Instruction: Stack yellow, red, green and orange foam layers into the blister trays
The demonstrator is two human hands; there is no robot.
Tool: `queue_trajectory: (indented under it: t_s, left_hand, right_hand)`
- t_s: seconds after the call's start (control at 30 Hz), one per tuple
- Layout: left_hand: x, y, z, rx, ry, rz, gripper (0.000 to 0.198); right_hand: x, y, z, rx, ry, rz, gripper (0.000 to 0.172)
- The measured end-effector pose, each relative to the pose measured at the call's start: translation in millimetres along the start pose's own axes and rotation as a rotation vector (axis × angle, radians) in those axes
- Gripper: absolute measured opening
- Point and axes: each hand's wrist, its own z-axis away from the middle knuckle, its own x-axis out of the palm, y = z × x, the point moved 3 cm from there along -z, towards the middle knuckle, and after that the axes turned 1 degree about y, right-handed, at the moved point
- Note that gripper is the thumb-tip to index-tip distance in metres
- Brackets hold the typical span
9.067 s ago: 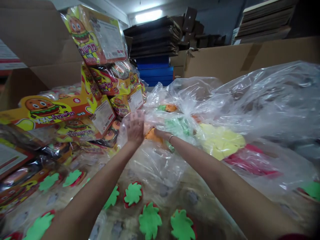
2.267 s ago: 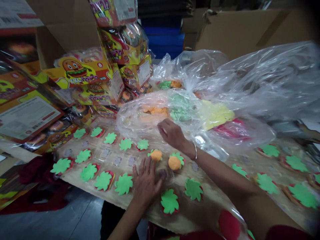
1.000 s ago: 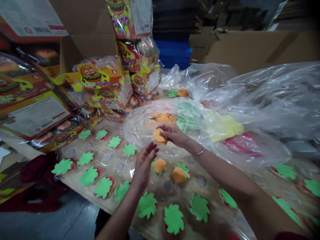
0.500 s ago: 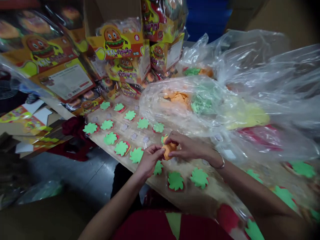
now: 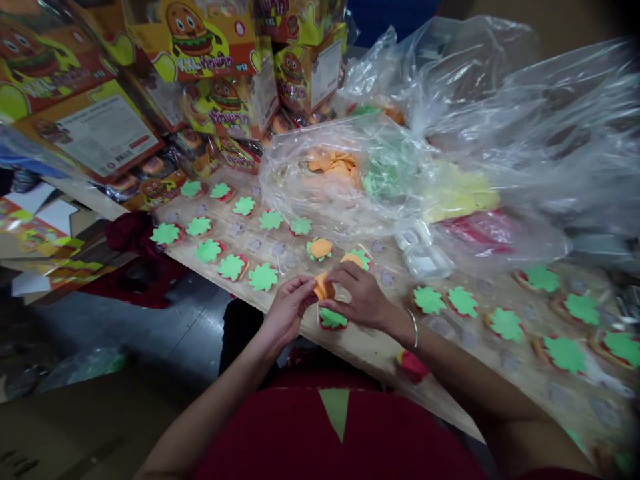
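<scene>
Between my two hands is an orange bun-shaped piece [image 5: 324,288]. My left hand [image 5: 289,308] pinches its left side with thumb and fingers. My right hand [image 5: 364,293] has its fingers closed on the other side. Just below lies a stack with a green leaf-shaped piece [image 5: 333,319] on red. Beyond my hands, one burger-like stack [image 5: 320,249] has an orange piece on its green layer. Another orange piece [image 5: 353,259] lies on a green one beside my right fingers, partly covered by them.
Rows of green-topped stacks [image 5: 232,267] lie on the table left and right, among clear plastic moulded cups. Clear bags [image 5: 345,167] with orange, green, yellow and red pieces are behind. Printed burger boxes [image 5: 225,107] are piled at the back left. A clear tray [image 5: 425,253] stands right.
The view has shifted, so the boxes sit higher and more of the right table shows. My hands still hold an orange piece; the orange-topped stacks beyond them now show more plainly.
</scene>
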Motion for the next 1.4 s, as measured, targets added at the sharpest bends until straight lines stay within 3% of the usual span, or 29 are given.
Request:
queue_trajectory:
  t_s: [0.17,0.27,0.37,0.5,0.63,0.73,0.87,1.0,1.1,1.2,1.3,1.4]
  left_hand:
    - [11.3,-7.8,18.1,0.198,-0.073,-0.092,0.029]
    - [16.3,-13.4,28.0,0.348,-0.112,-0.173,0.053]
    - [22.3,-16.9,33.9,0.408,-0.122,-0.218,0.062]
    - [30.6,-15.5,41.0,0.505,-0.058,-0.431,0.057]
    - [32.4,-10.4,47.7,0.688,0.061,-0.705,0.038]
    - [30.7,-9.2,47.4,0.684,-0.011,-0.653,0.025]
    - [26.3,-14.7,45.1,0.519,-0.05,-0.513,0.024]
    - [17.8,-30.6,43.9,0.275,0.013,-0.298,0.021]
    - [8.5,-41.4,43.4,0.094,0.083,-0.103,0.016]
    - [0.8,-48.1,44.1,-0.086,0.135,0.023,0.014]
    - [-2.2,-53.9,47.5,-0.238,0.152,0.057,0.009]
    - [0.2,-60.5,53.0,-0.289,0.088,0.065,0.012]
  right_hand:
    - [6.4,3.6,12.8,0.478,0.016,-0.64,0.03]
    - [10.7,12.4,22.6,0.692,0.077,-1.06,0.036]
    - [12.2,17.9,32.8,0.803,0.173,-1.269,0.038]
    - [11.1,10.0,40.9,0.82,0.236,-1.282,0.035]
    - [10.0,-5.3,42.7,0.732,0.221,-1.067,0.027]
    - [10.5,-12.4,43.3,0.621,0.225,-0.909,0.023]
    - [8.1,-16.5,49.3,0.474,0.248,-0.642,0.019]
    - [5.4,-24.6,60.2,0.119,0.12,-0.141,0.034]
    - [7.6,-25.9,72.0,-0.034,0.027,0.084,0.032]
    - [9.1,-26.1,80.8,-0.093,-0.07,0.193,0.02]
    - [5.3,-28.6,82.5,-0.151,-0.079,0.235,0.01]
    - [2.7,-32.5,80.0,-0.251,-0.091,0.16,0.008]
